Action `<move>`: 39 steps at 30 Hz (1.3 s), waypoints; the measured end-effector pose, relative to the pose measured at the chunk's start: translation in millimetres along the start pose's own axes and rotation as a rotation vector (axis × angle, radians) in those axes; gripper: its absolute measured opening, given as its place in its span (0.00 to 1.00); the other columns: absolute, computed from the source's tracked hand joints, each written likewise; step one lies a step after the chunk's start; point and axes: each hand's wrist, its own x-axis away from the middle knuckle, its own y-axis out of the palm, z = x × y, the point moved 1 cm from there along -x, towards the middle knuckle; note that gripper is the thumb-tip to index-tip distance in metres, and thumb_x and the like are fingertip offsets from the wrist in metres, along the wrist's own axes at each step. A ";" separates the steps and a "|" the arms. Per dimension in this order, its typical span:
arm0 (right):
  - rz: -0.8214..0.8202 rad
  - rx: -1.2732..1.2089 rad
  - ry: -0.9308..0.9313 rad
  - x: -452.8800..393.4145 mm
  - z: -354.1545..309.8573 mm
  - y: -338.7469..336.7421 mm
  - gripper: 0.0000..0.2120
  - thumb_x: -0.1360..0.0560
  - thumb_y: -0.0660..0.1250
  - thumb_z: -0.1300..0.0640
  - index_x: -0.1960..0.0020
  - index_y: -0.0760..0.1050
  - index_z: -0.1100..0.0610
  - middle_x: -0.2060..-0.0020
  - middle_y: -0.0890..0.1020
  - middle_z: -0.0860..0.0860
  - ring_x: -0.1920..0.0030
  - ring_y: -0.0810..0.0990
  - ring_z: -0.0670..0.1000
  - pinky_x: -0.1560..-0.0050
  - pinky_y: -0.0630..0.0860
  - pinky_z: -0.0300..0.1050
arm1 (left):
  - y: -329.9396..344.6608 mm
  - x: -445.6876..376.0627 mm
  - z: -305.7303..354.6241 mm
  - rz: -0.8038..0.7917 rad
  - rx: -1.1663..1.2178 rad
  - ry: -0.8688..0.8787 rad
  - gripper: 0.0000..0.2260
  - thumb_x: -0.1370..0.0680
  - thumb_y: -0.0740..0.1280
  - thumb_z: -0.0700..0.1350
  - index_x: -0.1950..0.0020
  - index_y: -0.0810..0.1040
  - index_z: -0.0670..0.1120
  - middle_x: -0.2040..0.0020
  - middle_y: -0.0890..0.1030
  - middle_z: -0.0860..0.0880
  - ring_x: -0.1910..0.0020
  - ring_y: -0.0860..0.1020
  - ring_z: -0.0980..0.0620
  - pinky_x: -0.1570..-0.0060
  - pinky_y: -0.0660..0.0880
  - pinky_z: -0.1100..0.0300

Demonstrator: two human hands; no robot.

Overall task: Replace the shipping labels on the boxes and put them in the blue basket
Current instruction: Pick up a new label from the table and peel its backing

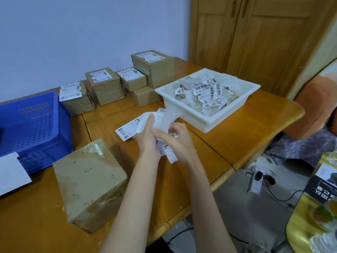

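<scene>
- Hands: left hand (145, 132) and right hand (174, 136) both pinch a white paper shipping label (162, 121), apparently peeling its backing.
- Bare brown cardboard box (89, 183) waits on the wooden worktop (237, 136), beside the blue perforated plastic basket (34, 125).

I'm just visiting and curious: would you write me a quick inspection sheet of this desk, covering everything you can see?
Surface: wooden table, glossy, scuffed near the front edge.
Job's things: bare cardboard box in front, old label torn off; labelled boxes stacked by the wall; blue basket at left, no boxes visible inside; fresh label sheets under the hands.
Clutter: white tray full of crumpled old labels; white paper at the left edge.
Grips: left hand and right hand both hold a label sheet, apparently peeling its backing.
Cables: black cable on the floor beside a small white device.
Surroundings: wooden cupboard doors, plain wall, orange cushion at right.
</scene>
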 end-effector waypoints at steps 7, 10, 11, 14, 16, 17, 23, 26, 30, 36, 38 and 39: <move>0.158 0.020 -0.015 -4.4 3.3 -1.9 0.07 0.26 0.68 0.61 0.50 0.82 0.55 0.56 0.85 0.49 0.53 0.83 0.50 0.49 0.81 0.52 | -3.1 4.3 3.4 -0.098 -0.057 -0.057 0.15 0.29 0.76 0.49 0.49 0.73 0.53 0.54 0.81 0.50 0.55 0.81 0.52 0.62 0.77 0.59; 0.217 0.046 -0.006 -5.0 1.8 -2.7 0.04 0.26 0.68 0.60 0.53 0.81 0.58 0.58 0.84 0.51 0.56 0.82 0.52 0.54 0.78 0.47 | -3.7 4.2 1.9 -0.151 -0.109 -0.047 0.11 0.29 0.76 0.49 0.54 0.74 0.53 0.53 0.82 0.49 0.52 0.81 0.50 0.49 0.80 0.54; 0.235 0.045 0.006 -5.6 1.7 -3.4 0.04 0.26 0.68 0.59 0.54 0.80 0.59 0.60 0.84 0.51 0.58 0.81 0.52 0.58 0.77 0.44 | -3.4 5.6 1.5 -0.189 -0.123 -0.039 0.10 0.29 0.75 0.48 0.54 0.75 0.53 0.52 0.82 0.49 0.50 0.81 0.49 0.45 0.79 0.53; 0.264 0.003 0.043 -7.1 2.3 -4.5 0.05 0.25 0.69 0.58 0.56 0.80 0.60 0.63 0.83 0.51 0.59 0.82 0.54 0.61 0.76 0.42 | -1.2 8.4 -1.9 -0.307 -0.157 0.008 0.06 0.26 0.72 0.47 0.51 0.78 0.53 0.50 0.83 0.49 0.49 0.80 0.51 0.45 0.77 0.55; 0.281 -0.027 0.046 -7.1 0.8 -1.5 0.10 0.26 0.69 0.56 0.55 0.80 0.64 0.61 0.84 0.57 0.56 0.82 0.59 0.55 0.79 0.53 | 0.5 9.0 -5.7 -0.321 -0.187 0.056 0.06 0.24 0.70 0.47 0.47 0.78 0.52 0.53 0.83 0.50 0.54 0.80 0.54 0.54 0.77 0.61; 0.291 -0.039 0.043 -7.1 0.2 -0.2 0.12 0.26 0.70 0.55 0.54 0.79 0.65 0.59 0.84 0.59 0.55 0.82 0.61 0.52 0.80 0.57 | 1.3 9.3 -8.1 -0.301 -0.209 0.068 0.05 0.22 0.68 0.48 0.46 0.78 0.52 0.54 0.83 0.51 0.56 0.80 0.55 0.58 0.77 0.64; 0.277 0.080 0.021 -10.6 0.1 -4.4 0.07 0.21 0.64 0.54 0.51 0.77 0.56 0.56 0.82 0.48 0.52 0.80 0.51 0.44 0.77 0.55 | 1.0 8.6 -15.9 -0.220 -0.362 0.152 0.15 0.16 0.57 0.55 0.58 0.78 0.53 0.63 0.82 0.53 0.61 0.79 0.56 0.61 0.74 0.64; 0.260 0.067 0.053 -11.9 3.8 -6.8 0.07 0.21 0.63 0.52 0.51 0.76 0.54 0.56 0.82 0.48 0.51 0.81 0.52 0.44 0.77 0.56 | -2.6 2.6 -16.7 -0.219 -0.289 0.096 0.15 0.16 0.57 0.53 0.56 0.78 0.50 0.69 0.83 0.55 0.65 0.81 0.57 0.57 0.77 0.63; 0.238 -0.117 0.114 -13.7 4.7 -10.9 0.07 0.20 0.63 0.55 0.51 0.79 0.54 0.53 0.84 0.52 0.52 0.83 0.52 0.51 0.81 0.45 | -6.5 -2.6 -12.6 -0.264 -0.097 -0.048 0.11 0.17 0.59 0.49 0.46 0.78 0.45 0.58 0.86 0.50 0.59 0.84 0.55 0.53 0.80 0.60; 0.233 -0.390 0.233 -12.5 -1.8 -19.7 0.05 0.21 0.64 0.61 0.48 0.78 0.59 0.53 0.85 0.55 0.55 0.84 0.52 0.67 0.77 0.34 | -7.9 -0.2 -3.4 -0.286 -0.026 -0.096 0.13 0.17 0.60 0.48 0.37 0.75 0.43 0.43 0.83 0.45 0.44 0.82 0.48 0.46 0.78 0.56; 0.254 -0.328 0.245 -13.5 -0.4 -18.2 0.05 0.23 0.66 0.58 0.48 0.78 0.57 0.51 0.85 0.55 0.51 0.84 0.54 0.64 0.78 0.37 | -8.6 0.3 -4.6 -0.284 -0.142 -0.031 0.09 0.18 0.62 0.50 0.43 0.78 0.47 0.50 0.85 0.49 0.49 0.83 0.51 0.47 0.79 0.58; 0.253 -0.297 0.243 -13.7 -0.1 -17.2 0.08 0.24 0.67 0.56 0.47 0.77 0.58 0.50 0.84 0.54 0.50 0.84 0.54 0.62 0.79 0.40 | -9.0 0.6 -5.5 -0.274 -0.197 0.005 0.07 0.18 0.62 0.50 0.47 0.78 0.50 0.53 0.85 0.51 0.50 0.83 0.52 0.46 0.78 0.58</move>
